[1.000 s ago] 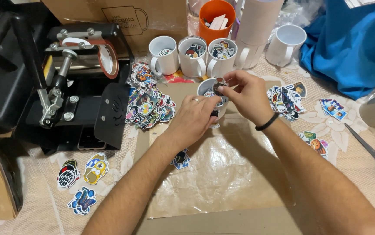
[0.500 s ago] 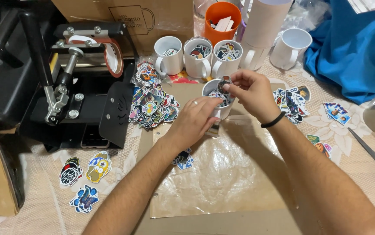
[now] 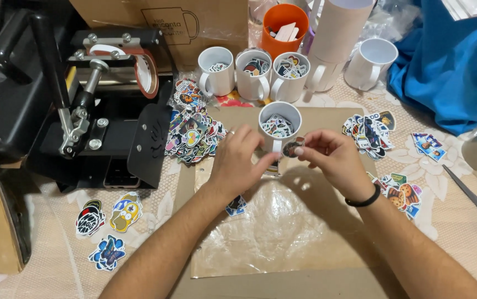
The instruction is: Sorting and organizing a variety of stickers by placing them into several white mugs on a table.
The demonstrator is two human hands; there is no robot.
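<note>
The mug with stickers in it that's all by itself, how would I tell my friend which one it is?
Find the brown cardboard sheet in the middle of the table. At its far edge, just beyond the person's left hand and right hand, stands a white ceramic mug with small stickers inside. It stands alone, nearer the person than the row of three white mugs behind it.

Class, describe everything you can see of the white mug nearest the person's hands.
The white mug looks glossy, like ceramic. It stands upright on a brown cardboard sheet, its handle turned toward the person, and it is filled with small colourful stickers. The left hand is right against its near side by the handle; whether it touches cannot be told. The right hand holds a small round sticker just beside it.
</note>
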